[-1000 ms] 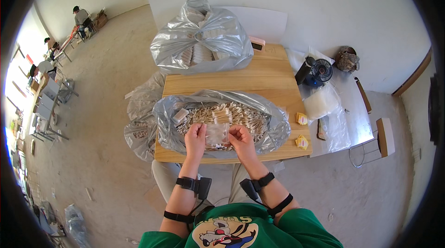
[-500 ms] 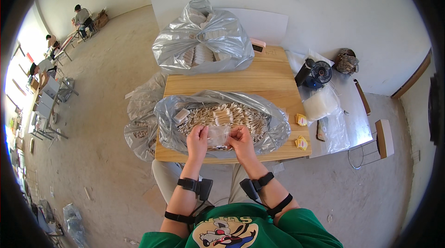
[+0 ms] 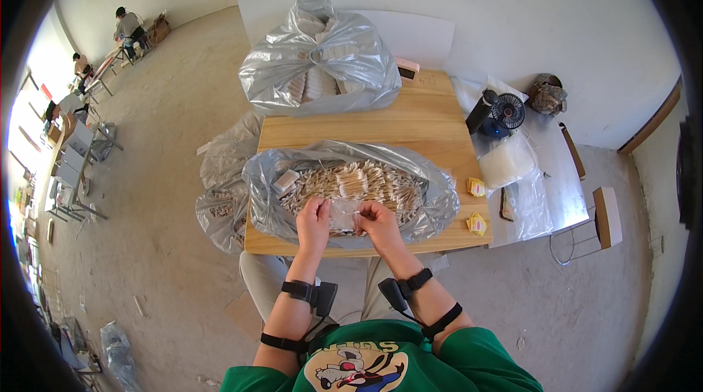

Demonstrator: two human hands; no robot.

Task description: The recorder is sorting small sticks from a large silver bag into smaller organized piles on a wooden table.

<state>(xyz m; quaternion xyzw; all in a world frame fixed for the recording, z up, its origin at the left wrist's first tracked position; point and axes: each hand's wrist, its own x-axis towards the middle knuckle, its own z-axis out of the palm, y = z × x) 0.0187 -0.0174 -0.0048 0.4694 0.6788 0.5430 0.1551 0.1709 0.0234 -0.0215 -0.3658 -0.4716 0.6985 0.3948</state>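
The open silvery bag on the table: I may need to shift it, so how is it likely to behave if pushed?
The open silvery bag would probably crumple rather than slide stiffly, as its walls look thin and wrinkled. The sticks inside would likely shift, since many lie loosely jumbled, and some might spill through the wide-open mouth.

The person wears a green T-shirt with short sleeves, its front carrying a cartoon print in cream, white, black, red and blue (pale lettering runs along one edge). Light beige trousers show beyond the shirt. Each forearm has two black straps: the narrower bands, nearer the shirt, are plain; those farther from it bear boxy dark devices. Thin black cables trail from these toward the shirt. The left hand and right hand are bare.
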